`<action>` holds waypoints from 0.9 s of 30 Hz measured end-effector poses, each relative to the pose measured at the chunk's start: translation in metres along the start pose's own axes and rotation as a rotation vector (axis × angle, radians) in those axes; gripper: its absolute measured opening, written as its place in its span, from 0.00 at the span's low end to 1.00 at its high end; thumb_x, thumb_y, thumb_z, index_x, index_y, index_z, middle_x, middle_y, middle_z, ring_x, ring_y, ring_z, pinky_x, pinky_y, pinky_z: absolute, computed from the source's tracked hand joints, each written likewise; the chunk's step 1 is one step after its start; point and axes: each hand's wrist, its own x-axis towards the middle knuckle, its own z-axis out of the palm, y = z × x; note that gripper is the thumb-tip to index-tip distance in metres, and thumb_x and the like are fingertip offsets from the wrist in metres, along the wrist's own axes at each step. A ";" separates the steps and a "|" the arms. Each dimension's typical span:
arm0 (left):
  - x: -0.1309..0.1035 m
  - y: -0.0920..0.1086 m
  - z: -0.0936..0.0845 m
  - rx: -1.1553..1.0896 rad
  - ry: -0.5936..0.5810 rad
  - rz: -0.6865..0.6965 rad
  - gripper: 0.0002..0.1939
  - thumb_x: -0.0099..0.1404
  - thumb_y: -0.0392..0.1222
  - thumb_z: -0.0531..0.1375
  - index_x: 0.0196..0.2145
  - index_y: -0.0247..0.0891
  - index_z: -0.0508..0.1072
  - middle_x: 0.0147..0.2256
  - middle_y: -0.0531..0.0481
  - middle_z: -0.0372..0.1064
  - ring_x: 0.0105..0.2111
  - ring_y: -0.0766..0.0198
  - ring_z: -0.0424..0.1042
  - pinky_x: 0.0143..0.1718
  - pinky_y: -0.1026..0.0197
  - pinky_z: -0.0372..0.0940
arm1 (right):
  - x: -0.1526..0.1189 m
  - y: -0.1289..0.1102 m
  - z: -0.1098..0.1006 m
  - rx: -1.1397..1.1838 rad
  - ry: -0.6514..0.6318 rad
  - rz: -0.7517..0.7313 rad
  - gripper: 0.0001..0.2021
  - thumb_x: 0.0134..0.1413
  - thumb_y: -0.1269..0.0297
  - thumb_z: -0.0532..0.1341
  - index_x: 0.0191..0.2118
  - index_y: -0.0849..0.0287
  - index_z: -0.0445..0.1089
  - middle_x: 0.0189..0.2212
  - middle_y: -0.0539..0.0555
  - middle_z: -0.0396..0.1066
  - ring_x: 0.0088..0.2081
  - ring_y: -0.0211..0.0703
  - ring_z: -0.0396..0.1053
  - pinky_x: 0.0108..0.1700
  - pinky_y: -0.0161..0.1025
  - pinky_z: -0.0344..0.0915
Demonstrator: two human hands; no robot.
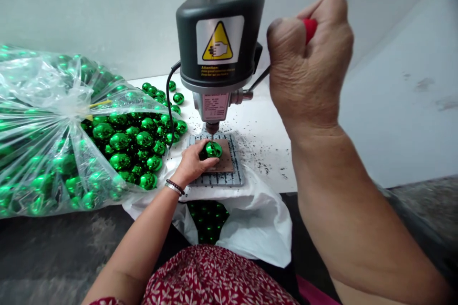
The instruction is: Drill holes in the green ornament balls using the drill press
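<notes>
1. Clearly, your green ball (213, 150) is on the brown board (227, 164), beneath the drill bit (212, 137); your left hand (190, 165) is partly curled, thumb and fingers cradling its side.
2. Its glossy shell looks light and stiff but slippery, probably thin enough to crack; take it low around the sides, squeezing gently, clear of the bit.
3. Your right hand (317, 64) is closed firmly around the red grip (310, 30), which looks solid.

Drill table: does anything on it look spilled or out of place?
Yes. Dark specks litter the white table around the drill, mostly right of its base; they look like drilling waste. A few green balls also lie loose outside the bag.
</notes>
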 end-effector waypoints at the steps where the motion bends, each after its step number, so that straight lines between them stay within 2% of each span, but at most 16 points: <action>1: 0.000 -0.001 0.001 -0.010 0.002 0.003 0.28 0.54 0.44 0.70 0.53 0.40 0.75 0.46 0.44 0.77 0.50 0.48 0.73 0.59 0.47 0.62 | -0.001 0.000 0.000 0.012 0.005 -0.006 0.15 0.60 0.71 0.57 0.28 0.58 0.49 0.22 0.42 0.46 0.26 0.26 0.44 0.33 0.29 0.48; 10: -0.001 -0.007 0.003 -0.046 0.029 0.018 0.26 0.55 0.44 0.70 0.52 0.42 0.76 0.47 0.45 0.78 0.51 0.47 0.73 0.59 0.48 0.61 | -0.009 0.010 -0.005 0.012 0.032 -0.125 0.12 0.58 0.70 0.56 0.28 0.57 0.50 0.24 0.45 0.47 0.27 0.26 0.47 0.33 0.29 0.52; 17: -0.002 -0.007 0.004 -0.043 0.029 0.016 0.26 0.55 0.44 0.70 0.53 0.42 0.76 0.49 0.45 0.77 0.51 0.48 0.73 0.58 0.49 0.61 | -0.037 0.023 -0.013 -0.078 0.125 -0.221 0.07 0.56 0.67 0.53 0.29 0.60 0.53 0.27 0.45 0.53 0.30 0.24 0.54 0.38 0.31 0.57; 22: -0.002 -0.007 0.004 -0.029 0.028 0.023 0.26 0.56 0.44 0.70 0.53 0.42 0.76 0.47 0.46 0.78 0.49 0.49 0.73 0.56 0.50 0.62 | -0.054 0.035 -0.016 -0.137 0.147 -0.321 0.06 0.55 0.68 0.56 0.29 0.61 0.57 0.26 0.45 0.58 0.29 0.23 0.56 0.35 0.29 0.57; 27: -0.003 -0.006 0.004 -0.022 0.031 0.010 0.25 0.55 0.43 0.70 0.51 0.42 0.76 0.45 0.47 0.78 0.48 0.50 0.73 0.56 0.51 0.62 | -0.059 0.039 -0.016 -0.144 0.170 -0.341 0.06 0.55 0.68 0.56 0.29 0.60 0.58 0.26 0.45 0.59 0.29 0.25 0.58 0.34 0.30 0.60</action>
